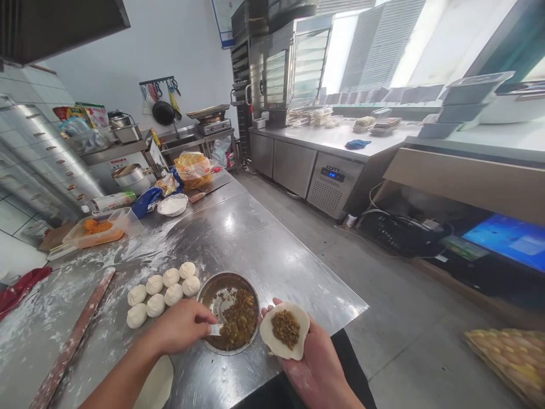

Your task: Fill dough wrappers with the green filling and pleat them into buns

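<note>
My left hand (185, 325) is closed around a flat, pale utensil (216, 329), whose far end reaches into the filling; its full shape is hidden. Brown chopped filling (240, 318) lies mostly on the right side of a round metal bowl (205, 284). Beside the bowl, my right hand (317, 360) is palm up and cups a round dough wrapper (269, 339). A mound of the same filling (285, 329) rests in the wrapper's middle. Several pleated buns (155, 305) stand in two rows left of the bowl. Under my left forearm lies a flat piece of dough (157, 383).
A floury rolling pin (76, 335) lies along the left of the steel table (255, 227). Farther back are a plastic tub (128, 224) with orange filling, a white bowl (172, 205) and a yellow bag (193, 169). An egg tray (506, 358) sits low at right.
</note>
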`<action>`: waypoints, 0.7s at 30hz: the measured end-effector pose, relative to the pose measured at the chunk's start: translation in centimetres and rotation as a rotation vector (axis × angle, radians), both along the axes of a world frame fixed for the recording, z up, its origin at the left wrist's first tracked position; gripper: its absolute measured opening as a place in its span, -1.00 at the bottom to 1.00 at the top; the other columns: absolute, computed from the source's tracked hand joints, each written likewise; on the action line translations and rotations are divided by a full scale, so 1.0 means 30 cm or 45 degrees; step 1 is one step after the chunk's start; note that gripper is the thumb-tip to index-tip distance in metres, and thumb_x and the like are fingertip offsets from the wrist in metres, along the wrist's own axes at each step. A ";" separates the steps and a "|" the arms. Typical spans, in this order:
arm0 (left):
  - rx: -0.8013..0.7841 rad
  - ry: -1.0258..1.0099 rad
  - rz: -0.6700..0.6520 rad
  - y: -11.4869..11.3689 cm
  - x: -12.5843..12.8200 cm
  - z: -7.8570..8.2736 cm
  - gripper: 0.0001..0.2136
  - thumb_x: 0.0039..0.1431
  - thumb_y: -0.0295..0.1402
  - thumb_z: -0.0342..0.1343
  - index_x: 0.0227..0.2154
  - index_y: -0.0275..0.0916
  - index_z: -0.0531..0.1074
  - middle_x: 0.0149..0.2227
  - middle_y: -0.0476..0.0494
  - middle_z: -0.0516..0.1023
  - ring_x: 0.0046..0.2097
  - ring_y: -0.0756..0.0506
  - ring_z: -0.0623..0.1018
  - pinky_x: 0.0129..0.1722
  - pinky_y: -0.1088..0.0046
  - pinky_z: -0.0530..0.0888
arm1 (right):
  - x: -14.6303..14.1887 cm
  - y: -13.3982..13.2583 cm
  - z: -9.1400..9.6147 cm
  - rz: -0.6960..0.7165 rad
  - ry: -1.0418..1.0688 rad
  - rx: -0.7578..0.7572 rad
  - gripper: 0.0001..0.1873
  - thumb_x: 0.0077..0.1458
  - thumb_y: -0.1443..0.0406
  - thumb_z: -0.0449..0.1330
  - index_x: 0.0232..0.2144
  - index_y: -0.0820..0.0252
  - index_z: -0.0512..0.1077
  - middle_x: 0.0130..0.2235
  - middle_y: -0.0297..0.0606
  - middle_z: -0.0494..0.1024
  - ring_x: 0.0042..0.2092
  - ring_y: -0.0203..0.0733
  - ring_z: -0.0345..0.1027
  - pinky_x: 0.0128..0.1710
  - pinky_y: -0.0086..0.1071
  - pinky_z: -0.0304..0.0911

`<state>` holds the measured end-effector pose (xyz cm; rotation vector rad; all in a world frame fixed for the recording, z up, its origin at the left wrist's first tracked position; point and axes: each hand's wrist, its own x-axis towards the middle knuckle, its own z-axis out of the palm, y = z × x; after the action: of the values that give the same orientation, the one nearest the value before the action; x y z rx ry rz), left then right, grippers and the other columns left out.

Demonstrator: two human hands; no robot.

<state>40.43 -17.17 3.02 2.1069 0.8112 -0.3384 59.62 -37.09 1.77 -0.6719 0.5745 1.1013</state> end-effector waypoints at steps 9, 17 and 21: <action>-0.046 -0.005 -0.015 -0.026 0.028 0.008 -0.73 0.12 -0.22 0.17 -0.18 -0.07 0.71 -0.22 0.01 0.71 -0.20 -0.12 0.57 -0.26 0.43 0.30 | -0.032 -0.026 -0.011 0.049 -0.024 -0.035 -0.76 0.14 0.39 0.22 -0.12 0.29 0.54 -0.34 -0.10 0.66 -0.27 0.00 0.62 -0.28 -0.20 0.58; -0.289 0.020 0.138 0.016 0.001 -0.040 -0.59 0.06 -0.11 0.24 -0.10 -0.24 0.68 -0.35 -0.06 0.63 -0.44 0.00 0.40 -0.43 0.48 0.26 | -0.005 -0.041 -0.020 0.003 -0.099 -0.033 -0.75 0.17 0.36 0.21 -0.10 0.33 0.54 -0.34 -0.06 0.66 -0.26 0.03 0.62 -0.29 -0.16 0.56; -0.342 -0.002 0.231 0.029 -0.012 -0.049 -0.59 0.06 -0.17 0.24 -0.08 -0.28 0.66 -0.45 -0.01 0.52 -0.51 0.06 0.31 -0.50 0.50 0.20 | 0.008 -0.029 -0.026 -0.016 -0.062 -0.067 -0.73 0.18 0.32 0.22 -0.08 0.31 0.55 -0.34 -0.07 0.66 -0.28 -0.01 0.60 -0.30 -0.20 0.54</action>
<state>40.08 -16.29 1.55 1.7706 0.8966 -0.3288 59.86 -37.97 0.99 -0.7380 0.5671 1.0582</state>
